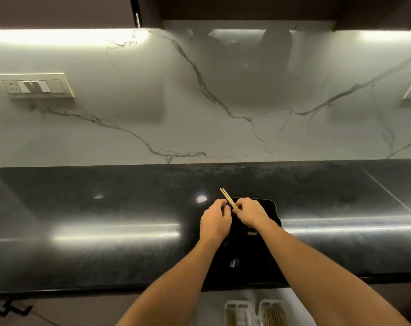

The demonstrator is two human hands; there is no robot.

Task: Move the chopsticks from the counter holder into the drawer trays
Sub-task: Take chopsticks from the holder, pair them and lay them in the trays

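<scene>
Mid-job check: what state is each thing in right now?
chopsticks, pair gripped in right hand
left hand, curled beside the pair, hold unclear
holder, standing on the counter, partly hidden
drawer trays, exposed below, chopsticks inside

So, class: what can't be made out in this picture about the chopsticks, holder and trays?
Head view only:
holder contents: covered by left hand and right hand, dark inside.
drawer trays: cut off by bottom edge; count unclear.
left hand: whether it pinches anything, hidden under the hand itself.
chopsticks: lower ends inside right hand.
</scene>
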